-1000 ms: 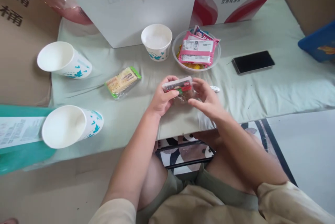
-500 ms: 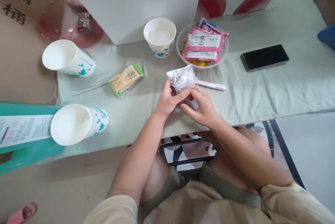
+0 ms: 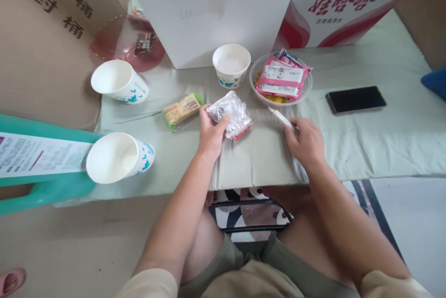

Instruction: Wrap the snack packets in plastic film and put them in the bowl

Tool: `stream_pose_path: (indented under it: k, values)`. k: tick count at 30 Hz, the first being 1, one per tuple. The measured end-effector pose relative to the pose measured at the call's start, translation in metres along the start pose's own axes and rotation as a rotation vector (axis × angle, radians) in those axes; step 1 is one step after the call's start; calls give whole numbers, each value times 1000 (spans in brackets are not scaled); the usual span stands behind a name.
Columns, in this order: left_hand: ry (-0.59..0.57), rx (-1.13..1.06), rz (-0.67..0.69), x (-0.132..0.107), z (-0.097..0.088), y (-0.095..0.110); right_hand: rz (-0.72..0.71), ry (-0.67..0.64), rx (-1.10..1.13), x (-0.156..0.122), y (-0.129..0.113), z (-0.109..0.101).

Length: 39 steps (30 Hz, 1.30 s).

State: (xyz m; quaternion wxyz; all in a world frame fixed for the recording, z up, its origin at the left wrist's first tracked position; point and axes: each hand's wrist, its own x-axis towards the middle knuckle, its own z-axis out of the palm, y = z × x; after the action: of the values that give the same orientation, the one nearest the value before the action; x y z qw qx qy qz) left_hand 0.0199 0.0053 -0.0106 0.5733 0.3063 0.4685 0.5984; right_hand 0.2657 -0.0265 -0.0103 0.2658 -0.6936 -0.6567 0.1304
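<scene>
Head view: Plastic-wrapped packet (image 3: 232,108) in left hand (image 3: 210,133), slim white tool (image 3: 279,117) in right hand (image 3: 308,144)

Crinkled wrapping shines on the packet, gripped above a pale green cloth (image 3: 390,149) with the left thumb laid on top; a strip of red shows at the edge away from those fingers. Apart from it, the right fingers are closed around the tool, its tip pointing forward and left beyond them. Just left of the left fingers lies a green-ended cracker pack (image 3: 183,110). Ahead of them stands a leaf-print paper cup (image 3: 232,67); ahead of the right fingers, a clear plastic bowl (image 3: 306,96) holds pink snack packets (image 3: 283,77). A dark-screened smartphone (image 3: 356,100) lies to their right. Well left of the left fingers are a second paper cup (image 3: 134,87) and, nearer the person, a third paper cup (image 3: 144,156). Farthest ahead stands a white carton (image 3: 216,15).
</scene>
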Motion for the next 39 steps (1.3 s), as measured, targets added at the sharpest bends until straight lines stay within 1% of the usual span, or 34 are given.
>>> stream_pose_path:
  k: [2, 4, 5, 7, 9, 11, 14, 19, 22, 23, 24, 25, 27, 28, 29, 30, 31, 32, 33, 34, 36, 37, 38, 39]
  values:
    - [19, 10, 6, 1, -1, -1, 103, -45, 274, -6, -16, 0]
    - [4, 34, 23, -1, 0, -3, 156, -195, 607, -13, -35, 5]
    - [-15, 53, 30, -3, 2, -4, 163, -280, 736, -16, -44, 9]
    - [-62, 102, 23, -7, 5, -4, 161, -398, 865, -19, -60, 19]
    - [-105, 150, 8, -10, 7, -4, 169, -438, 872, -18, -71, 27]
    - [-131, 175, 10, -13, 8, -2, 195, -440, 851, -16, -75, 32]
    - [-126, 169, 29, -13, 6, 1, 229, -471, 825, -13, -76, 33]
    - [-35, 87, 62, -8, -1, 8, 246, -538, 719, -15, -72, 29]
    - [36, -26, 61, -3, -6, 16, 245, -609, 609, -17, -62, 21]
    - [58, -61, 57, -1, -7, 18, 243, -614, 565, -18, -57, 17]
    - [80, -88, 50, 0, -7, 19, 241, -596, 516, -17, -51, 13]
    - [99, -104, 37, 0, -6, 20, 230, -548, 461, -16, -44, 8]
    - [117, -105, -16, -3, -3, 19, 160, -377, 331, -12, -30, 1]
    - [108, -92, -56, -6, -1, 17, 107, -281, 256, -10, -23, -2]
    - [80, -66, -104, -10, 1, 15, 52, -201, 173, -7, -17, -4]
    - [37, -20, -146, -14, 4, 13, 4, -150, 91, -3, -11, -5]
    - [-13, 56, -170, -19, 5, 11, -30, -127, 18, 0, -5, -5]
    - [-56, 158, -166, -23, 5, 10, -48, -119, -52, 2, -1, -5]
    - [-85, 282, -128, -26, 4, 9, -55, -102, -121, 5, 2, -5]
    - [-98, 413, -58, -29, 3, 9, -56, -64, -184, 6, 4, -5]
    - [-129, 639, 140, -30, -2, 11, -76, 49, -228, 6, 3, -5]
    - [-172, 723, 239, -29, -4, 11, -102, 102, -183, 5, 1, -6]
    - [-234, 796, 323, -29, -6, 11, -144, 131, -91, 2, -3, -7]
    - [-305, 866, 388, -28, -7, 11, -206, 127, 34, -1, -8, -8]
